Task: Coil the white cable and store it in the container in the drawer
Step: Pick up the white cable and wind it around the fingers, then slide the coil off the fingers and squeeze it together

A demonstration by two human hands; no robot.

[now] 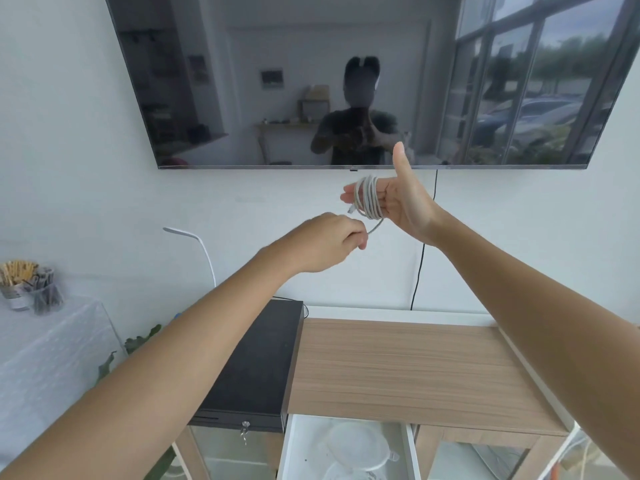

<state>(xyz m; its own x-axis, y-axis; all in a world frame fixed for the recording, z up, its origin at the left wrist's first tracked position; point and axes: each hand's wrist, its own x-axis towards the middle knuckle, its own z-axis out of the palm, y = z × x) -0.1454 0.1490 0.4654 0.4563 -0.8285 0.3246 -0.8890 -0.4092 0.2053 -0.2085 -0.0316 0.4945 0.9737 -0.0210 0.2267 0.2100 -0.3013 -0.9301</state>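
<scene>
Drawer point(346, 445): at 6 o'clock, pulled open under the desk point(398, 368); I see a clear container point(356, 445) waiting inside.
Left hand point(329, 242): I've got it closed, pinching the loose tail to feed the next loop.
Right hand point(398, 202): at 12 o'clock, spread flat, thumb up, serving as a spool.
White cable point(370, 197): several turns wrapped around my right fingers; I judge the coil nearly finished.

A pale grey-white cable point(370, 199) is seen below the black television point(346, 81). Beneath that, a light wood-grain tabletop point(398, 368) is striped with fine brown lines, a black box point(256, 368) is set at its left, and a white drawer point(346, 448) is seen underneath.
</scene>
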